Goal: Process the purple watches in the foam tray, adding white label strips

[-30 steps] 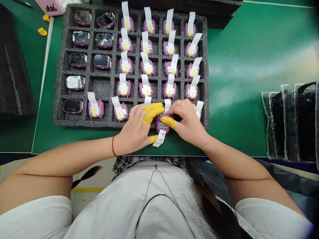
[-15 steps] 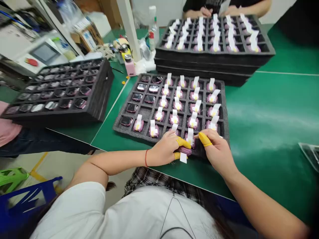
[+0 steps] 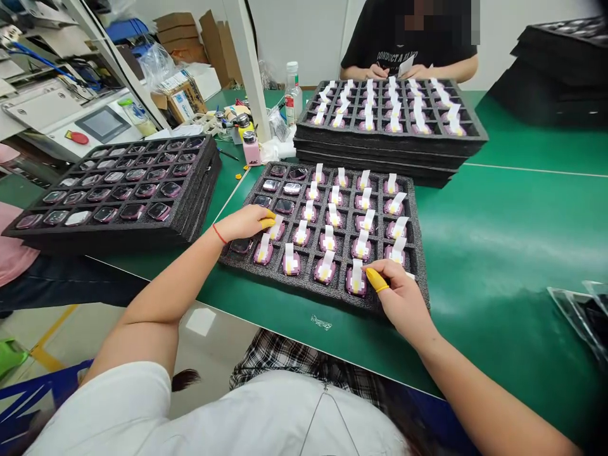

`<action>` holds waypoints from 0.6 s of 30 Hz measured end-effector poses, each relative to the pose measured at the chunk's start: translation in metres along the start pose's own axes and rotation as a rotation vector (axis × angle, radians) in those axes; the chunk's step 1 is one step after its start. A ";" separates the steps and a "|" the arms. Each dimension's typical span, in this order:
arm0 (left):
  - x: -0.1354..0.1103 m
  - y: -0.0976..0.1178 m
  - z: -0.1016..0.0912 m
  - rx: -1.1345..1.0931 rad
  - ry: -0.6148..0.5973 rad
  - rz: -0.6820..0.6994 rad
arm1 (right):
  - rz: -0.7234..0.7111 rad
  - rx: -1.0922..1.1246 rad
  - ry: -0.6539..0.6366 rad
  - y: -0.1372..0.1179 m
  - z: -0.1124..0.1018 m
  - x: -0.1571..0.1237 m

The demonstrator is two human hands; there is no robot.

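Note:
A black foam tray (image 3: 304, 278) holds several purple watch-like cases with white paper tabs; others at its left show dark glass faces. My left hand (image 3: 247, 223), with yellow finger cots, reaches over the tray's left side. Its fingertips close on a tabbed purple watch case (image 3: 277, 229) in a compartment of the second row from the front. My right hand (image 3: 403, 297) rests at the front right corner, its thumb in a yellow cot. Thumb and finger are pinched beside the white tab of a front-row purple case (image 3: 356, 283); whatever is between them is hidden.
A stack of black trays (image 3: 389, 149) with tabbed cases stands behind, before a person in a black shirt (image 3: 380, 47). Another tray stack (image 3: 185, 215) stands left. Bottles (image 3: 293, 95) and a pink dispenser (image 3: 251, 151) sit near a white post (image 3: 254, 69).
My left hand has carried a purple watch case from the tray's front edge to a compartment at the left. My right hand stays by the front right corner. The head view has tilted up.

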State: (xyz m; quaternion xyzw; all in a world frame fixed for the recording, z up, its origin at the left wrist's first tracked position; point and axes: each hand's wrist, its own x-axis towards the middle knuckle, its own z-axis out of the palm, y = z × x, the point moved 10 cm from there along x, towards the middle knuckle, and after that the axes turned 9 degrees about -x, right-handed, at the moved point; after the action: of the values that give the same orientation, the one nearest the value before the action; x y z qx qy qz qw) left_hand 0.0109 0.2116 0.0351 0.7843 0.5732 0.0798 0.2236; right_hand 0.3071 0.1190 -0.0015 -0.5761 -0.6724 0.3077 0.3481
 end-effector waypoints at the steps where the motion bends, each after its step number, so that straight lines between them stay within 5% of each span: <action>1: 0.004 0.001 -0.003 0.039 0.032 0.000 | 0.001 0.000 0.002 0.000 0.000 0.000; 4: 0.022 0.008 -0.008 0.143 0.110 0.022 | -0.003 -0.002 0.006 -0.001 0.000 0.000; 12: 0.073 0.012 0.011 0.272 0.028 0.065 | -0.048 -0.028 0.009 -0.008 -0.001 -0.001; 18: 0.055 0.023 -0.017 0.091 0.128 0.052 | -0.069 -0.023 0.031 -0.012 -0.007 0.000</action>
State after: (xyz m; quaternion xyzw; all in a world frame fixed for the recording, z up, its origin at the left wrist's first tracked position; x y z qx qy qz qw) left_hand 0.0427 0.2621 0.0528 0.8017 0.5686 0.1095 0.1485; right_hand 0.3058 0.1170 0.0126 -0.5613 -0.6899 0.2787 0.3622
